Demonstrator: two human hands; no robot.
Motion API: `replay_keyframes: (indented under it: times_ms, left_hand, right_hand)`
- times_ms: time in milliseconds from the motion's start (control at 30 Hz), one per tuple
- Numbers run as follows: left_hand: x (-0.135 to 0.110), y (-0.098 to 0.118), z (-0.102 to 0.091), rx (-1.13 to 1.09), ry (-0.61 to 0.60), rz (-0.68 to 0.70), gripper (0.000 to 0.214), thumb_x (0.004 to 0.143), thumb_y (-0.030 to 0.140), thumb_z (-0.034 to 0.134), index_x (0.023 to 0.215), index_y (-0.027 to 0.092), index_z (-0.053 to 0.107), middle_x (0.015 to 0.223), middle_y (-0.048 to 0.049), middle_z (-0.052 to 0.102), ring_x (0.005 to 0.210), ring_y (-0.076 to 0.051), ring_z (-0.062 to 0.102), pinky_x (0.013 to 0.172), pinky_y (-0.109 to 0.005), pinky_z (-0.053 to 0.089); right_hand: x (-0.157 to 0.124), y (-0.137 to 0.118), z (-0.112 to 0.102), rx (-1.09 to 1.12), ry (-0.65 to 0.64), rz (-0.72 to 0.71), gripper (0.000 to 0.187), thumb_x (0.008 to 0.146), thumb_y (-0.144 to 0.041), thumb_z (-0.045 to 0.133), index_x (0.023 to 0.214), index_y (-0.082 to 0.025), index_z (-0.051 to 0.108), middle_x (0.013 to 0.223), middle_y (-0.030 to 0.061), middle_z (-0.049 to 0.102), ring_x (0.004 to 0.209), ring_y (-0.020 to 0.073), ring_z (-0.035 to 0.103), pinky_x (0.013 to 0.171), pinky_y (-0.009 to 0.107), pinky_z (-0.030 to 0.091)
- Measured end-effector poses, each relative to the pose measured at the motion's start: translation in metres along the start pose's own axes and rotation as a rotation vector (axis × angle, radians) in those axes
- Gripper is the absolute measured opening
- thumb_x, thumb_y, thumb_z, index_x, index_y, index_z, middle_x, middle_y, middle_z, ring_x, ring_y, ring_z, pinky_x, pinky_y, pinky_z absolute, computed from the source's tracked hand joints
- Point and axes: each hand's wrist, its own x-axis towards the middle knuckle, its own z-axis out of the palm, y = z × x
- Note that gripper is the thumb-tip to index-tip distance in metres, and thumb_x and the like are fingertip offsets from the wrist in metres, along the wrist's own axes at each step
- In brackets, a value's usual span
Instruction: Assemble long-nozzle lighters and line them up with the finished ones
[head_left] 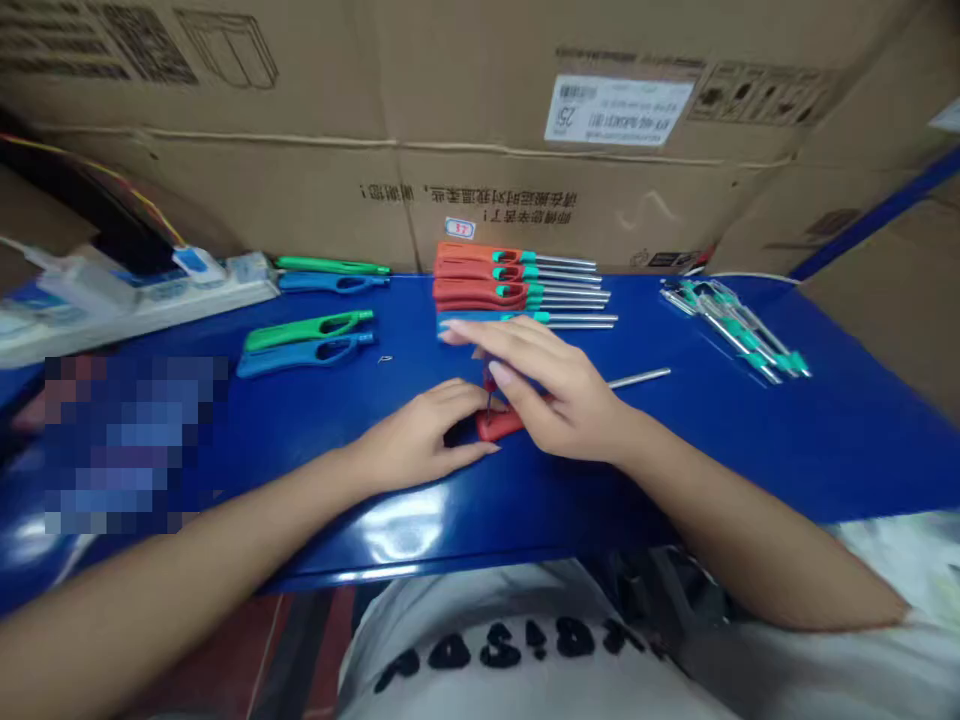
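Observation:
A red long-nosed lighter [495, 427] lies on the blue table in front of me, its metal tube [641, 379] pointing right. My left hand [424, 435] is closed at its handle end, thumb on the near side and fingers on the far side. Above the handle, my right hand [559, 385] grips a small screwdriver [489, 380]. Its shaft stands upright with the tip down at the red handle; whether it sits in a screw cannot be seen. My right hand covers the middle of the lighter and most of the screwdriver's grip.
Behind my hands is a row of orange, red and blue lighters [480, 292]. Green and blue handle shells [307, 330] lie left, near a small metal piece [385, 358]. Teal-and-metal lighter cores [739, 325] are heaped right. A power strip [150, 310] and a cardboard wall [480, 90] border the table [750, 440].

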Motion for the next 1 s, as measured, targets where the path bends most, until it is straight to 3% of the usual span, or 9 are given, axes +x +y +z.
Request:
replay_keyframes:
  times_ms: [67,200,267,400,500,633,800,900,1000]
  left_hand:
    - [-0.0004,-0.0017,0.0000,-0.004,0.006,0.017,0.026,0.093,0.027,0.070,0.115,0.015,0.064,0.111,-0.0089,0.071,0.105,-0.023,0.066,0.096,-0.037,0.055]
    - [-0.0009,-0.0032,-0.0008,-0.011,0.008,0.038,0.025,0.093,0.027,0.070,0.116,0.018,0.065,0.111,-0.0081,0.071,0.106,-0.022,0.067,0.095,-0.036,0.055]
    - [-0.0007,-0.0027,-0.0015,-0.017,0.008,0.043,0.025,0.094,0.028,0.068,0.118,0.018,0.064,0.112,-0.0081,0.072,0.107,-0.023,0.066,0.096,-0.037,0.055]
    - [0.0000,-0.0009,-0.0022,-0.020,-0.004,0.035,0.024,0.096,0.028,0.066,0.117,0.017,0.064,0.114,-0.0093,0.071,0.107,-0.023,0.066,0.097,-0.038,0.054]
    - [-0.0005,-0.0013,-0.0018,-0.004,-0.004,0.036,0.023,0.095,0.027,0.067,0.115,0.017,0.065,0.111,-0.0089,0.071,0.106,-0.023,0.066,0.096,-0.037,0.055]
    - [-0.0009,-0.0026,-0.0009,0.009,0.000,0.047,0.026,0.095,0.026,0.067,0.119,0.018,0.064,0.116,-0.0092,0.071,0.110,-0.024,0.065,0.099,-0.038,0.054]
    - [0.0003,-0.0022,-0.0008,-0.008,-0.011,0.034,0.022,0.096,0.029,0.066,0.115,0.016,0.065,0.115,-0.0101,0.070,0.109,-0.023,0.065,0.099,-0.038,0.054]
    - [0.0001,-0.0028,-0.0004,-0.007,-0.010,0.026,0.021,0.096,0.028,0.067,0.113,0.017,0.065,0.110,-0.0084,0.071,0.106,-0.023,0.066,0.095,-0.037,0.055]
    - [-0.0005,-0.0040,0.0002,-0.012,-0.002,0.024,0.019,0.095,0.028,0.067,0.111,0.019,0.066,0.109,-0.0076,0.071,0.107,-0.023,0.066,0.095,-0.037,0.055]
  right_hand:
    - [-0.0011,0.0018,0.0008,-0.082,0.075,-0.038,0.027,0.102,-0.014,0.050,0.125,-0.016,0.064,0.107,0.0071,0.076,0.099,0.0172,0.066,0.093,0.036,0.051]
    - [-0.0041,0.0047,0.0002,-0.312,0.173,-0.115,0.009,0.097,-0.025,0.065,0.100,-0.018,0.069,0.077,0.0020,0.071,0.074,0.0165,0.063,0.075,0.032,0.051]
    - [-0.0046,0.0042,-0.0001,-0.374,0.146,-0.118,0.015,0.099,-0.029,0.062,0.105,-0.018,0.069,0.082,0.0044,0.072,0.078,0.0184,0.064,0.075,0.033,0.052]
    - [-0.0022,0.0005,0.0014,-0.211,0.048,-0.009,0.036,0.106,-0.020,0.039,0.137,-0.016,0.057,0.120,0.0120,0.071,0.111,0.0208,0.064,0.096,0.039,0.052]
    - [-0.0020,0.0014,0.0015,-0.151,0.090,-0.016,0.029,0.105,-0.019,0.045,0.128,-0.018,0.062,0.099,0.0060,0.074,0.095,0.0177,0.066,0.090,0.036,0.053]
    - [-0.0042,0.0048,-0.0012,-0.341,0.104,-0.098,0.017,0.100,-0.029,0.059,0.109,-0.019,0.069,0.085,0.0046,0.072,0.080,0.0188,0.064,0.078,0.035,0.052]
    - [-0.0007,-0.0018,-0.0032,-0.236,-0.073,0.043,0.046,0.104,-0.017,0.035,0.148,-0.020,0.048,0.128,0.0120,0.068,0.115,0.0230,0.062,0.097,0.043,0.050]
    - [0.0004,-0.0038,-0.0041,-0.159,-0.038,0.047,0.037,0.104,-0.020,0.042,0.138,-0.022,0.057,0.109,0.0067,0.074,0.103,0.0200,0.065,0.094,0.039,0.050]
    - [-0.0015,-0.0023,-0.0040,-0.299,0.043,-0.022,0.020,0.100,-0.030,0.060,0.115,-0.019,0.068,0.082,0.0022,0.072,0.082,0.0186,0.065,0.083,0.036,0.048]
